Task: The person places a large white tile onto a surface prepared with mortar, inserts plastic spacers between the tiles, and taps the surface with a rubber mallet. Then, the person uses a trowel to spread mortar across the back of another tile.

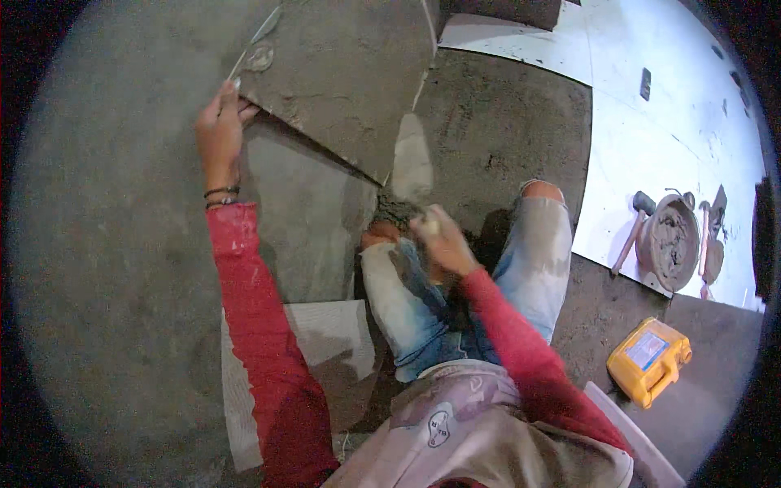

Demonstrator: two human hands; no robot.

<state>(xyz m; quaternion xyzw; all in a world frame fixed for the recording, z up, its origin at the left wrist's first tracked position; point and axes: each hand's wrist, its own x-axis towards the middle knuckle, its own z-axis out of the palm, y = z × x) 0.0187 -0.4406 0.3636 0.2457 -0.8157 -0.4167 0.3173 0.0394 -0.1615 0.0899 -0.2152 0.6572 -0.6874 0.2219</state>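
Note:
My left hand [220, 134] grips the corner of a large grey tile [333, 65], and a dark gap shows along the tile's near edge. My right hand [446, 242], slightly blurred, is closed round the handle of a trowel between my knees. The trowel's pale blade [412, 159] points away from me, beside the tile's near right corner. Just left of the handle lies a patch of dark wet mortar [394, 208]. What the underside of the tile looks like is hidden.
At the right, a mortar bucket [674, 281], a mallet [643, 203] and other tools rest on white flooring [626, 138]. A yellow jug [643, 366] lies nearer. A pale ridged tile piece [244, 374] is beneath my left forearm. A dark slab [521, 10] sits at the far edge.

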